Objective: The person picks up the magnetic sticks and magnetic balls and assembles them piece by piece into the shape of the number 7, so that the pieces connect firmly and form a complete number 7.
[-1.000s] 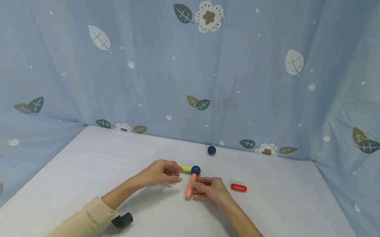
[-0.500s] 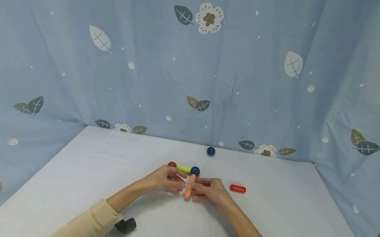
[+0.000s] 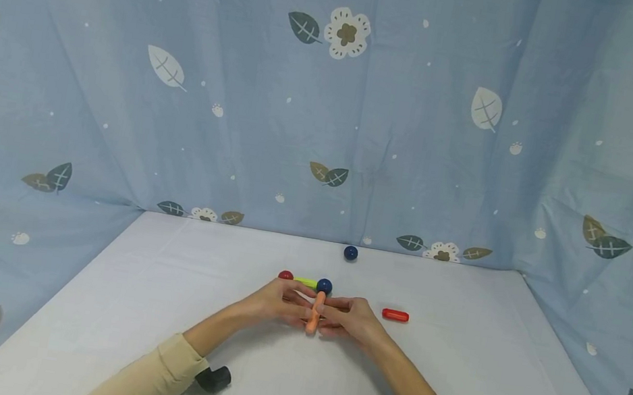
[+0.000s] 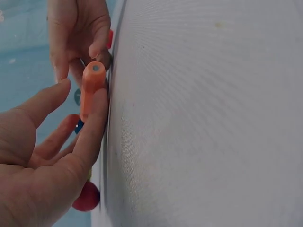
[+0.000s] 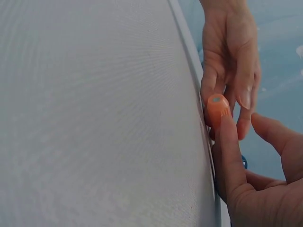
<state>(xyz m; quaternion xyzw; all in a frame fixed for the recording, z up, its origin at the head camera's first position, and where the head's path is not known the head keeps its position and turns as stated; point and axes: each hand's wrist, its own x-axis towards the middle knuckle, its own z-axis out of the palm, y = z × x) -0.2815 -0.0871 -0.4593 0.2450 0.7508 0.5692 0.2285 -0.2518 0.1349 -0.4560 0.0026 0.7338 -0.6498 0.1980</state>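
Note:
An orange toy stick with a small grey disc in its near end lies between my hands at mid-table. Its far end meets a blue ball. My right hand holds the stick from the right, thumb laid on it, while its index finger stands off in the right wrist view. From the left, my left hand touches the stick with its thumb; its index finger is extended, apart from it. Just beyond, a yellow-green stick joins the blue ball to a red ball. Some fingertips are hidden.
A short red stick lies right of my right hand. Another blue ball sits near the back edge of the white table. A blue patterned curtain hangs behind and at the sides.
My left hand has moved right and nearer, from beside the yellow-green stick to the orange stick, uncovering the red ball. My right hand has stayed at the orange stick.

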